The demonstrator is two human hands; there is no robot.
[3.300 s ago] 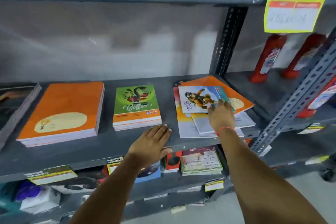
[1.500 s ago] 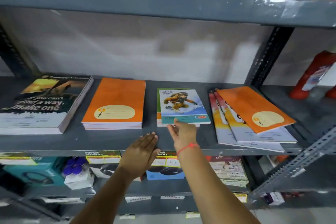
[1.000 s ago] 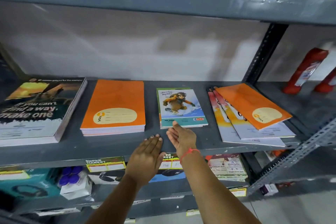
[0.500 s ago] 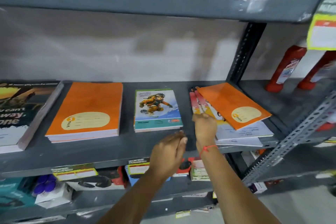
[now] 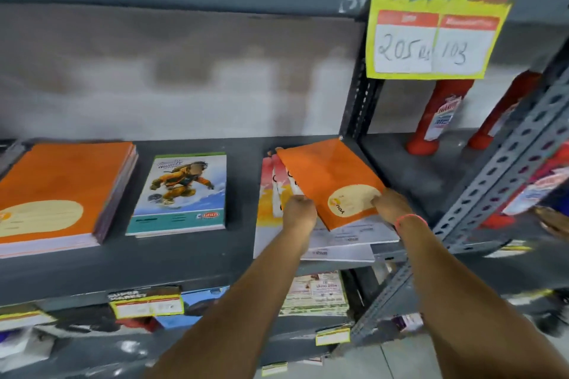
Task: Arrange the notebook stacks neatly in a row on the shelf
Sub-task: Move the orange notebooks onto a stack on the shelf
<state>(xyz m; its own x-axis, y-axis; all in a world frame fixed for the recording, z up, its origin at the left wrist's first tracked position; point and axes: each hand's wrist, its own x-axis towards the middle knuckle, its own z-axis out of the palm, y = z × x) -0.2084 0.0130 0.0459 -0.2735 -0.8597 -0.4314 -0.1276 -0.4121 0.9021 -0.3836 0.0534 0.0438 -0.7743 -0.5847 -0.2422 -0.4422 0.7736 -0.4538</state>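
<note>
Grey metal shelving (image 5: 191, 261) is filling the view, with a pale wall behind it and a perforated upright (image 5: 358, 108) dividing the bays. Both hands are working at the right end of the middle shelf: the left hand (image 5: 300, 212) is curling its fingers onto the left edge of an orange notebook (image 5: 326, 175), and the right hand (image 5: 391, 204), wearing a red thread at the wrist, is gripping the same notebook at its lower right edge. That notebook is lying skewed, turned at an angle on top of a fanned, untidy stack of white-and-orange notebooks (image 5: 341, 243) whose front corners are overhanging the shelf lip. Just to the left, apart from that pile, a cartoon-cover notebook stack (image 5: 181, 194) is sitting square to the shelf edge. Farther left, a thicker orange notebook stack (image 5: 58, 194) is resting flat, also aligned. Outward from these, a yellow-green price sign (image 5: 437, 18) reading "SUPER MARKET" is hanging from the shelf above, red bottles (image 5: 440, 114) are standing in the neighbouring bay, and boxed goods are lying on the lower shelf.
</note>
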